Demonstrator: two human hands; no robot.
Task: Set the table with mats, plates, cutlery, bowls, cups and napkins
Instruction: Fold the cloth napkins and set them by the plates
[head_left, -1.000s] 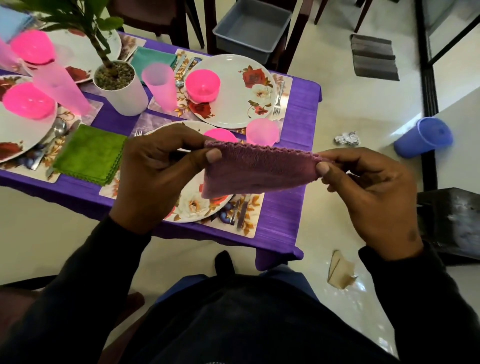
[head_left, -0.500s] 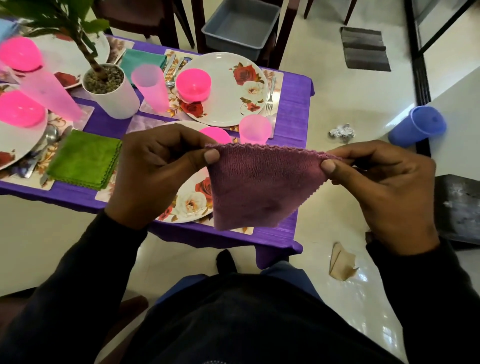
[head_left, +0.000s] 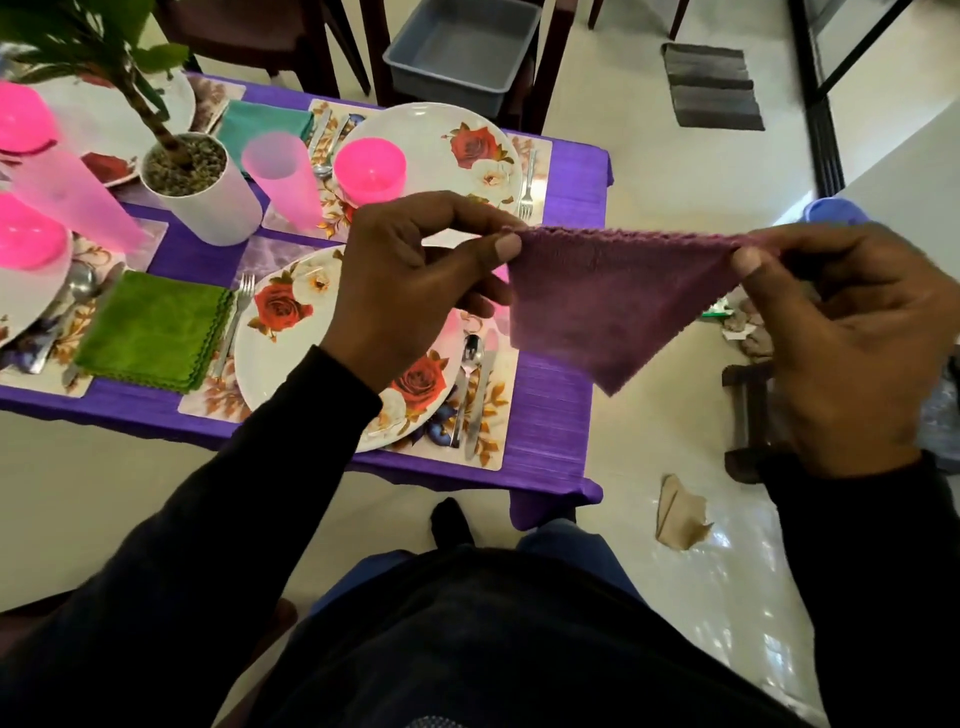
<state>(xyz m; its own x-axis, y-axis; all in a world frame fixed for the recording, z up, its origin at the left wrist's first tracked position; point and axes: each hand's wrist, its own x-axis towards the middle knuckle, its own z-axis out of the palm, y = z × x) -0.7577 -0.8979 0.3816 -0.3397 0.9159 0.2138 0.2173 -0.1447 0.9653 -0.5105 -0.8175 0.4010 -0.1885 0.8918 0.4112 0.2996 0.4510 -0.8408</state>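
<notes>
You are on the napkin step. Your left hand (head_left: 410, 280) and right hand (head_left: 841, 343) each pinch one top corner of the purple napkin (head_left: 608, 306). The fingers of both hands are curled and gripping the cloth, thumb on the near side. The napkin hangs in the air as a triangle, point down, stretched flat along its top edge. It floats over the counter's (head_left: 550, 405) right end, at about 3 o'clock from the near plate (head_left: 291, 332).

The near place looks almost ready. It has a mat (head_left: 498, 395), the plate, a fork (head_left: 234, 322) at 9 o'clock and a spoon and knife (head_left: 478, 384) at 3 o'clock. I cannot see a napkin that belongs to it yet. So I think this one goes there. The green napkin (head_left: 156, 332) lies folded flat at 9 o'clock from the fork, next to the left place.

Next you will likely need to fold the cloth smaller and lay it down flat beside the plate. Keep it off the cutlery.

The napkin looks soft and fuzzy, with a tiny zigzag edge. The plates are round, white and shiny, with red roses. The cups (head_left: 280, 176) and bowl (head_left: 369, 171) are smooth pink plastic. The counter cover is purple.
</notes>
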